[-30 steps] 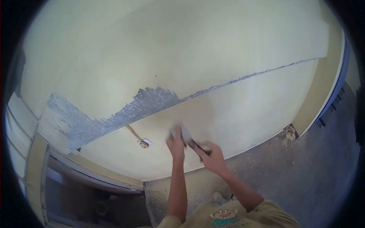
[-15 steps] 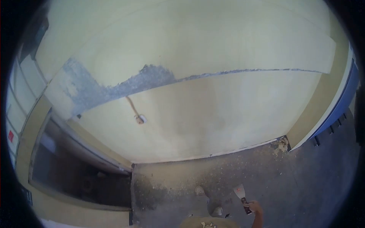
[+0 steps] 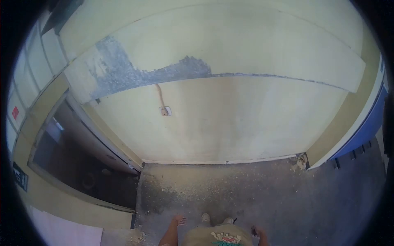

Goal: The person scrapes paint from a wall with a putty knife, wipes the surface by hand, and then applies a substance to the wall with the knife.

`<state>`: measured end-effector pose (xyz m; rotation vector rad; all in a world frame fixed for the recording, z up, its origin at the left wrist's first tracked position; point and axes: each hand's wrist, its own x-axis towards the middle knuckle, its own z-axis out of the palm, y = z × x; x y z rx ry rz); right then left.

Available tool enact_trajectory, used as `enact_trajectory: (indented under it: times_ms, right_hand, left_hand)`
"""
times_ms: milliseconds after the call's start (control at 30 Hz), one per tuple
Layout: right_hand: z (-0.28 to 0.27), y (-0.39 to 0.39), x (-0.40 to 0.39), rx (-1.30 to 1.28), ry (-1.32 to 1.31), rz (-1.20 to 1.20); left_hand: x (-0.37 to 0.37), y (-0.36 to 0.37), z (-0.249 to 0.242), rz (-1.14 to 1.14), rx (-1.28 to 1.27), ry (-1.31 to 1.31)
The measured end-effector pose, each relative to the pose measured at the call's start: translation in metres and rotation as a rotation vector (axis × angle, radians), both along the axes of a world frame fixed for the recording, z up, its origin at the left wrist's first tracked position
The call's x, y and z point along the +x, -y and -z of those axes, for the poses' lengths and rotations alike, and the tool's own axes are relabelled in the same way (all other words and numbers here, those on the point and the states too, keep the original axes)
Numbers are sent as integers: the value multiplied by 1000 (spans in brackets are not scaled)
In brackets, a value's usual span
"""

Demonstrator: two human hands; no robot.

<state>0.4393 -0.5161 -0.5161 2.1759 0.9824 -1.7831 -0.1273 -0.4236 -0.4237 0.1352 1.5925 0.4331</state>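
Observation:
My left hand (image 3: 180, 220) hangs low beside my body, holding nothing, its fingers loosely apart. Low on the other side, my right hand (image 3: 260, 233) is closed round the dark handle of a putty knife (image 3: 254, 231); its blade cannot be made out now. Ahead stands a cream wall (image 3: 246, 119). Across it runs a raised band with a rough grey patch (image 3: 164, 75) where the paint is off, widest at the left and thinning to a narrow line rightward. Neither hand touches the wall.
A wall socket (image 3: 165, 111) with a cable sits below the patch. At left is a dark doorway (image 3: 90, 160). Pale flakes and dust litter the concrete floor (image 3: 197, 184) along the wall's foot. A blue panel (image 3: 361, 131) stands at right. My shoes (image 3: 206, 218) show below.
My right hand has drawn in closer to my body and the putty knife's blade no longer shows. My left hand has come into view. The camera view has shifted and levelled.

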Motion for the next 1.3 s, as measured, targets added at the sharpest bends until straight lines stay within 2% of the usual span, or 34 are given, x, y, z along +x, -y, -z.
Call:
enact_trajectory:
  times_ms: [33,100,167,200,333,433,533,633,833,900,1033,1100,1233,1300]
  right_hand:
    - [-26,-11,-2,13,8,-19]
    - [-42,-33,-1,37,24,-51]
    - [-54,-49,2,63,43,-64]
    - [-61,-59,5,78,54,-64]
    - [-92,-84,23,124,108,-56]
    - [-122,-91,41,144,156,-51]
    - [-152,-106,48,168,195,-54]
    - [-151,-119,49,188,208,-66]
    - [-166,-138,38,215,237,-99]
    - [-185,-160,34,239,260,-133]
    - [-196,-193,31,287,279,-167]
    - [-195,-210,30,311,281,-185]
    - [-191,-237,14,355,265,-202]
    - [-184,-239,9,369,253,-190]
  left_hand:
    - [13,-15,-7,30,60,-48]
    - [24,-25,-13,34,118,-92]
    - [29,-39,-8,154,230,160]
    - [32,-42,-6,149,241,168]
    - [44,-28,-16,39,118,27]
    - [32,-4,21,95,30,-101]
    - [22,18,40,42,-72,-17]
    - [15,32,38,3,-162,-61]
    - [-10,47,64,-217,-26,-25]
    - [-21,51,87,-423,89,223]
    - [-10,53,86,-499,147,169]
    - [-6,52,79,-616,120,220]
    - [0,54,65,-518,155,107]
    - [-2,55,62,-474,66,25]
